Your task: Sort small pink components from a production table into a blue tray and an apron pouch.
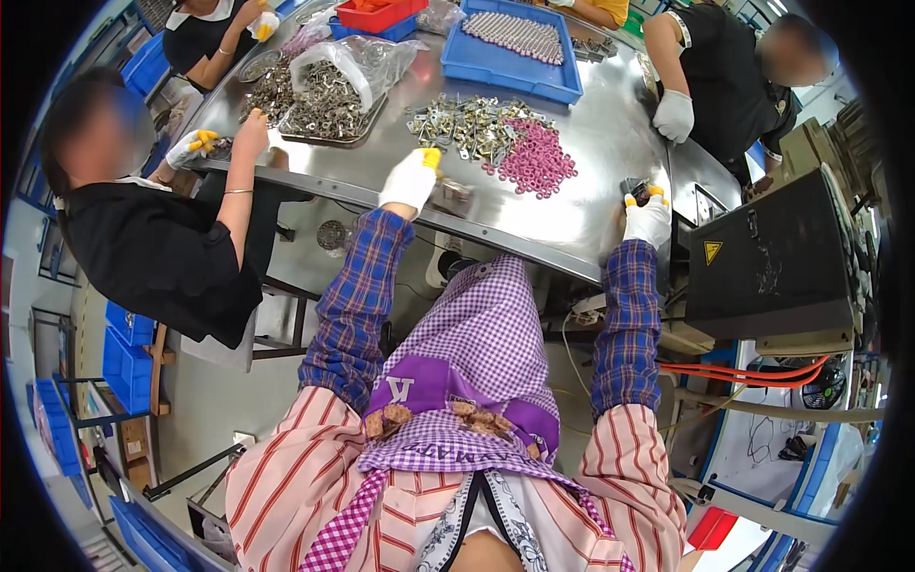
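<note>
My left hand [410, 181], in a white glove with yellow fingertips, is over the table's near edge with its fingers pressed together. Whatever they may hold is hidden. Beside it is a blurred metallic piece [453, 197]. Just beyond lies a heap of small metal fittings [467, 127], touching a pile of pink rings [534, 162]. Farther right, my right hand [648, 221], gloved the same way, grips a small dark part [633, 187] between thumb and fingers. The part's exact kind is unclear.
A blue tray [510, 78] of pale pieces in rows sits at the back of the steel table [596, 143]. Left of it, a metal tray [353, 133] bears a bag of metal parts. A dark machine box [772, 267] stands right. Co-workers [152, 238] work around the table.
</note>
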Motion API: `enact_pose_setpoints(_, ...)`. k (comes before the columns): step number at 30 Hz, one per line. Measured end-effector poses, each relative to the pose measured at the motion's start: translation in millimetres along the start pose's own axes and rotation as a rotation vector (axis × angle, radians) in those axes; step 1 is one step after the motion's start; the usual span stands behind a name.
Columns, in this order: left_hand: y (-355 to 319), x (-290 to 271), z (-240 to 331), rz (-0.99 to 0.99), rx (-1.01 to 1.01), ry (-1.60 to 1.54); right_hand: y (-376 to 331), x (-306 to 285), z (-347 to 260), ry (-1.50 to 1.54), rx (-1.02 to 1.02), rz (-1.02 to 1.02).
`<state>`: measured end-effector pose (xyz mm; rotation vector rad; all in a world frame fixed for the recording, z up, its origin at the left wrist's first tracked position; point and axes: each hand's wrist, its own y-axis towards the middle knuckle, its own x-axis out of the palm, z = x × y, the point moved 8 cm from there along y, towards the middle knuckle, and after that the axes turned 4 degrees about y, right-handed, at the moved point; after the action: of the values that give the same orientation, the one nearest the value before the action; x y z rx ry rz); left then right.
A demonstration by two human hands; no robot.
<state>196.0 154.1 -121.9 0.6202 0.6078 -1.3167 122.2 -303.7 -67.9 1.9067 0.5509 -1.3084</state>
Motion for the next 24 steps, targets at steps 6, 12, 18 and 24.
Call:
enact_pose_setpoints(6, 21, 1, 59, 0.174, 0.395, 0.425, 1, 3, 3, 0.048, -0.039, 0.027)
enact_pose_setpoints(12, 18, -12, 79, 0.374, 0.597, 0.661, -1, 3, 2, 0.066, -0.003, 0.008)
enact_pose_setpoints(18, -40, -1, 97, 0.154, 0.419, 0.043, -4, -2, 5, 0.116, -0.002, 0.012)
enact_pose_setpoints(24, -80, 68, 96, -0.149, -0.031, -0.336, -1, 8, 3, 0.098, -0.004, -0.003)
